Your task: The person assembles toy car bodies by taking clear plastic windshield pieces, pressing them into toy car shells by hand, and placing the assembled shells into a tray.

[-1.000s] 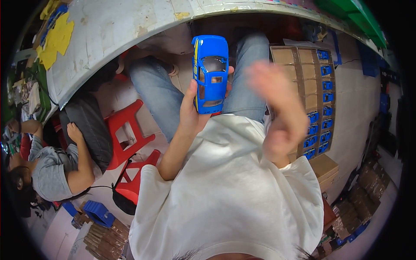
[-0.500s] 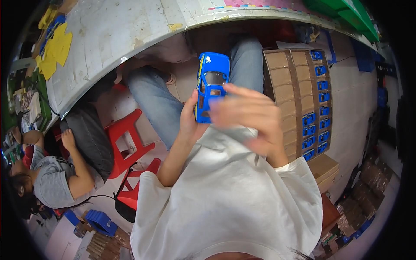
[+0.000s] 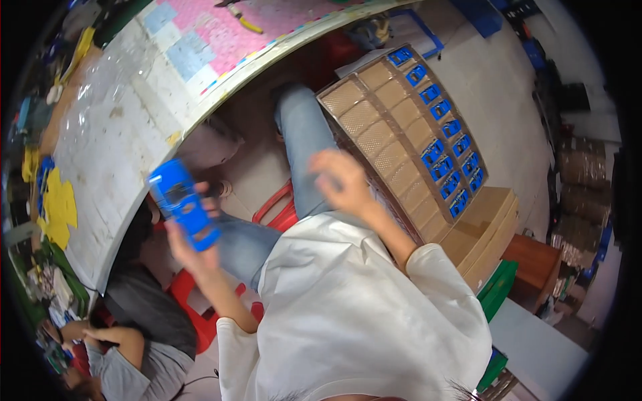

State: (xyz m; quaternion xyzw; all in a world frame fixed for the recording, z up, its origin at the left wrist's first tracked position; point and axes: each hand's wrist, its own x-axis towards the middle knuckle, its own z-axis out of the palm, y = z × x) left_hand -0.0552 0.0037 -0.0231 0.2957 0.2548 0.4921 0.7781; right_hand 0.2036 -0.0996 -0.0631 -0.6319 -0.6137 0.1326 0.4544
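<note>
A blue toy car (image 3: 182, 200) is gripped in my left hand (image 3: 195, 252), whose fingers wrap round its sides, beside the table's curved edge. My right hand (image 3: 344, 182) hovers above my lap, fingers loosely bent and apart, with nothing visible in them. To its right lies a brown compartment tray (image 3: 374, 128). Several blue toy cars (image 3: 439, 109) sit in its far-right columns; the compartments closer to my right hand are bare.
A white worktable (image 3: 110, 167) curves along the left and front, bearing yellow-handled pliers (image 3: 245, 20), a pink patterned sheet (image 3: 207, 30) and a yellow piece (image 3: 59, 208). Cardboard boxes (image 3: 498, 217) adjoin the tray. A co-worker (image 3: 150, 364) sits at lower left near a red stool (image 3: 184, 294).
The toy car in my left hand has swung left, towards the table edge. My right hand has come away from the car. The view has turned, bringing the tray closer to the middle.
</note>
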